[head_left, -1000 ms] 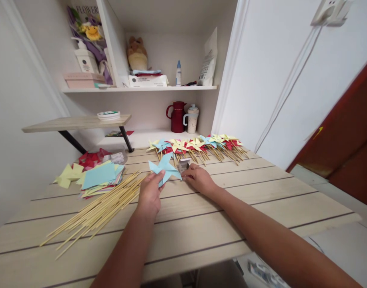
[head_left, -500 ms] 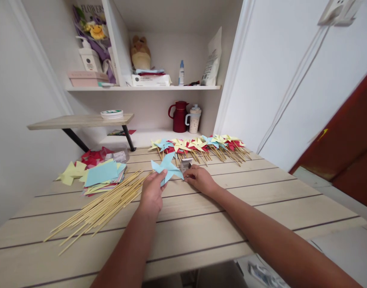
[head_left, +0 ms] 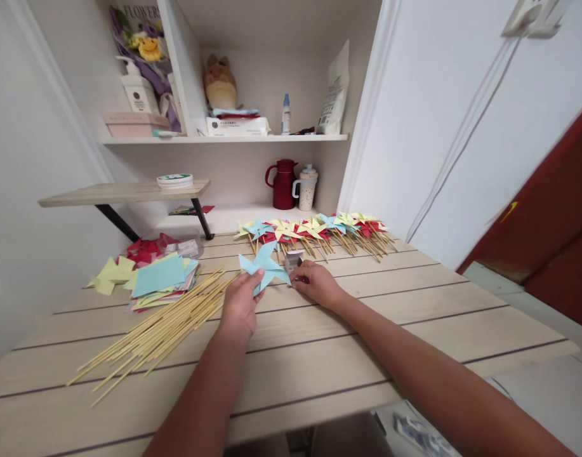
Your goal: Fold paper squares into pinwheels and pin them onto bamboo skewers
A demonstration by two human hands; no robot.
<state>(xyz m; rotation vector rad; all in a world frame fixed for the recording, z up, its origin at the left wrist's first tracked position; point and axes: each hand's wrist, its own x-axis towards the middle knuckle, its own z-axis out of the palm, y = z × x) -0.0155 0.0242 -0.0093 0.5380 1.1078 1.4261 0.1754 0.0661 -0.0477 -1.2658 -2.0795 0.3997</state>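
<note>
A light blue paper pinwheel (head_left: pixel 268 261) is pinched between the thumb and fingers of my left hand (head_left: pixel 239 306), over the middle of the table. Close to its right tip, my right hand (head_left: pixel 318 285) has its fingers curled together at a small open box (head_left: pixel 294 258). What those fingertips hold, if anything, is hidden. Behind the box lies a row of pinwheels on sticks (head_left: pixel 285 230) in yellow, blue and red. To the left of my left hand, thin wooden sticks (head_left: pixel 162 333) are spread in a loose bundle.
Coloured paper sheets (head_left: pixel 160 278) are stacked on the left, beside folded yellow paper (head_left: pixel 110 273) and a clear plastic box (head_left: pixel 188 246). A small raised shelf (head_left: pixel 124 192) stands behind them. At the back are a red jug (head_left: pixel 284 185) and a cup (head_left: pixel 308 188).
The whole view has shifted slightly. My left hand keeps the pinwheel in nearly the same place, and my right fingers stay at the small box with hardly any movement.
</note>
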